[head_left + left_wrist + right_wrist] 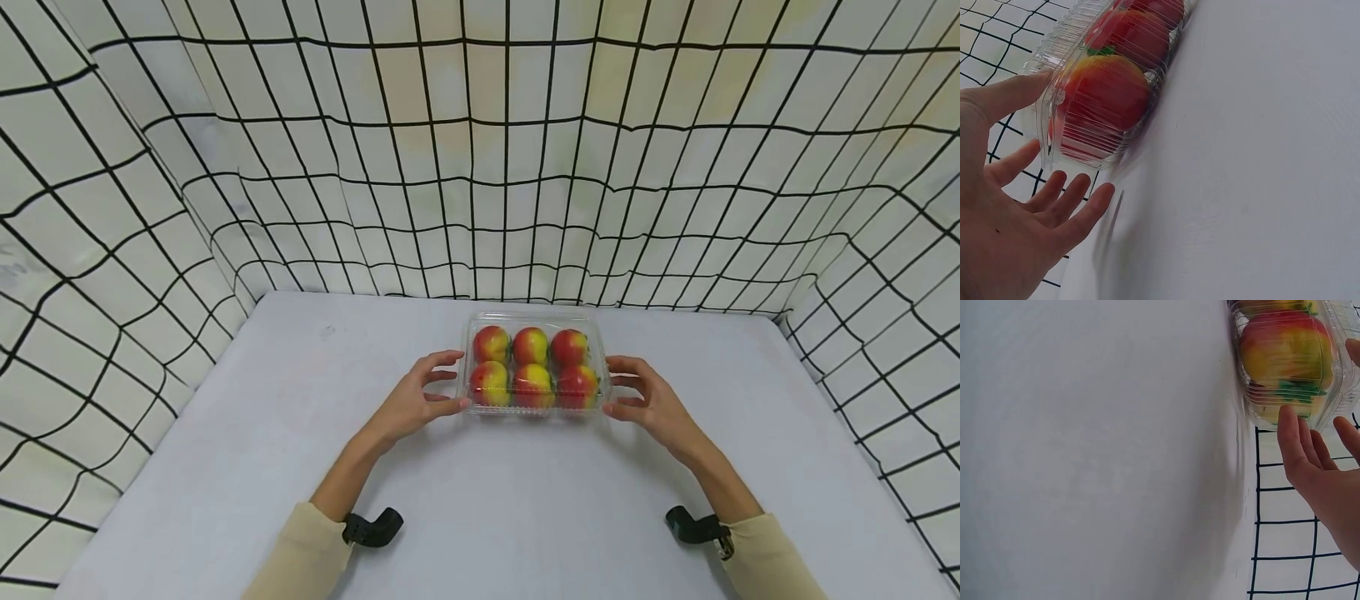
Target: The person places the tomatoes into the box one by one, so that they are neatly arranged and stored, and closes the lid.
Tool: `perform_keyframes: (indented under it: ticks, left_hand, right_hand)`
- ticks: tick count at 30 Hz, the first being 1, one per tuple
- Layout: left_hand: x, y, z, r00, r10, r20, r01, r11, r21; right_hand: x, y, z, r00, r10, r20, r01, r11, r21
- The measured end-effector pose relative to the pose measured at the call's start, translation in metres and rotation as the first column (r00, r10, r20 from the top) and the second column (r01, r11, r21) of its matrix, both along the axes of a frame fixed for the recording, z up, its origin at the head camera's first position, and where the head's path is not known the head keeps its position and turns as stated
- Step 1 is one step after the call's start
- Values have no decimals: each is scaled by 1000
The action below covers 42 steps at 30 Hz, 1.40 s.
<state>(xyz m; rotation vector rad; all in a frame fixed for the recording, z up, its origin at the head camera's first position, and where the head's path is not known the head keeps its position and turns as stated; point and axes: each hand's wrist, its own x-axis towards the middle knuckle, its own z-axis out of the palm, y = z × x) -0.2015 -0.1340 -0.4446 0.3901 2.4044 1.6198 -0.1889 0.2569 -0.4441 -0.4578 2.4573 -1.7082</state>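
A clear plastic clamshell box stands on the white table, its lid down over several round red-and-yellow fruits in two rows. At its left side is my left hand, thumb tip touching the near corner and the other fingers spread. The left wrist view shows that thumb against the box's rim, with the fingers a little apart from the wall. My right hand is at the opposite side, loosely bent fingers close to the wall; in the right wrist view a fingertip reaches the box's end.
The white tabletop extends around the box. Black netting hangs before pale walls at the back and both sides, meeting the table's far edge just behind the box. A dark wrist mount sits on each forearm.
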Motion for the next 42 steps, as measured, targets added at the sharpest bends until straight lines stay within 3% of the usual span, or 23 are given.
perform_keyframes:
  ticks: [6,14,19,28,34,42]
  left_hand:
    - [0,0,0,1000,-8,25,8,1000,-6]
    - [0,-1,0,994,-66,83,58,994,88]
    - [0,0,-1,991,-92,93,83,992,94]
    - [1,1,-2,988,-97,117,84,990,113]
    - [3,2,0,988,-97,122,79,986,144]
    - [4,3,0,988,-90,126,69,984,165]
  right_hand:
    - [2,2,1,998,16,66,-18,1000,25]
    - [0,4,-1,988,74,139,-73,997,-17]
    - [1,2,1,979,78,188,-76,997,-20]
    - [5,0,0,979,61,194,-57,998,-29]
    - [6,-5,-1,975,12,222,4,997,-75]
    - [12,-14,3,948,-81,307,136,977,-162]
